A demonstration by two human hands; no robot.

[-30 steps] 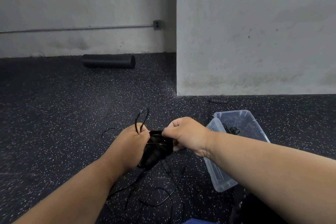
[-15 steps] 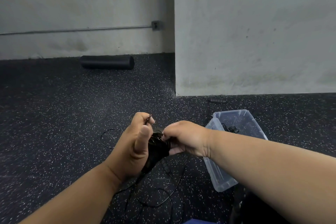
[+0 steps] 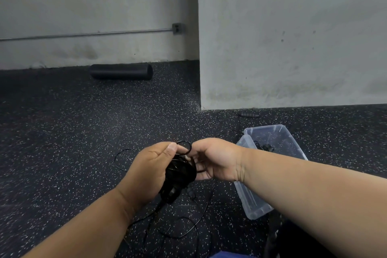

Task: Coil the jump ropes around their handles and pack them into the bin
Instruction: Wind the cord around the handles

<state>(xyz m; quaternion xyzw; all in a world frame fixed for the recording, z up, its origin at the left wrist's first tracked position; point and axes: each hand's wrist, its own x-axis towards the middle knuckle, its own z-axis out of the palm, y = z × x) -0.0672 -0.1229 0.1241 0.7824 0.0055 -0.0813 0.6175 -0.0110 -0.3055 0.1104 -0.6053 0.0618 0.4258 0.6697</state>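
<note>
A black jump rope (image 3: 179, 176) is bundled around its handles between my two hands, low in the middle of the head view. My left hand (image 3: 149, 170) grips the bundle from the left, its thumb pinching a small loop of cord at the top. My right hand (image 3: 213, 160) holds the bundle's right side, fingers curled behind it. Loose black cord (image 3: 184, 230) trails on the floor below. A clear plastic bin (image 3: 254, 201) stands to the right, partly behind my right forearm, with a dark item (image 3: 266, 147) inside. Another black handle (image 3: 249, 114) lies by the wall.
The floor is dark speckled rubber. A black foam roller (image 3: 121, 71) lies against the back wall at left. A grey wall corner (image 3: 200, 90) juts out ahead. A loop of thin cord (image 3: 123, 160) lies left of my hands. A dark object (image 3: 276, 239) sits at the bottom right.
My left hand turned and brought a cord loop over the top of the bundle toward my right hand. My right hand's fingers have spread somewhat. The bundle stays between both hands.
</note>
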